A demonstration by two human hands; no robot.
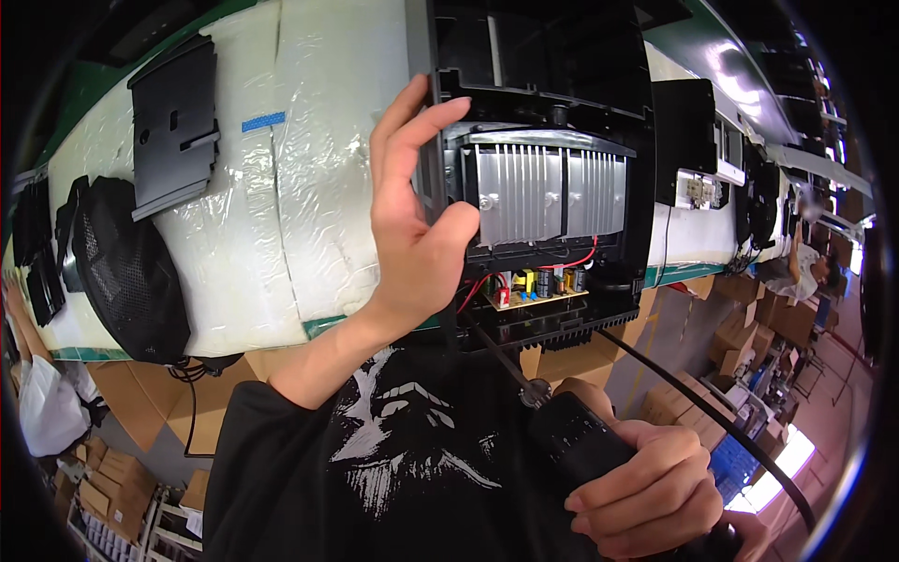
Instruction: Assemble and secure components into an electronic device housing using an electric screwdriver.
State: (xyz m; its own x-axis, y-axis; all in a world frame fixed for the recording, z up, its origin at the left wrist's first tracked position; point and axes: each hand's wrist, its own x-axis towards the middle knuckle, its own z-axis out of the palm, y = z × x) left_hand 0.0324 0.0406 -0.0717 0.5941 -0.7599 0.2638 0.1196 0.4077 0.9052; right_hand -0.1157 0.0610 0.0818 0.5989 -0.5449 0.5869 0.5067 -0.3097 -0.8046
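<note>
Fingers of the right hand are clenching around a black handheld tool, its metal collar pointing up toward the desk. At the desk's near edge, a black casing is lying with its inside exposed, its slotted lower side apparently jutting past that edge. The left hand is spreading over the casing's left wall, its fingers unclenched, its thumb lying at the left end of a finned metal heat sink; whether the index finger is pressing down cannot be told. Between the heat sink and the near edge, 1 circuit board is showing, with red wires running beside it. Toward the desk's left end, 1 black panel is lying nearer the far edge, and 1 black mesh part is reaching the near edge. Between panel and casing, 1 blue strip is sticking to the desk's plastic covering.
</note>
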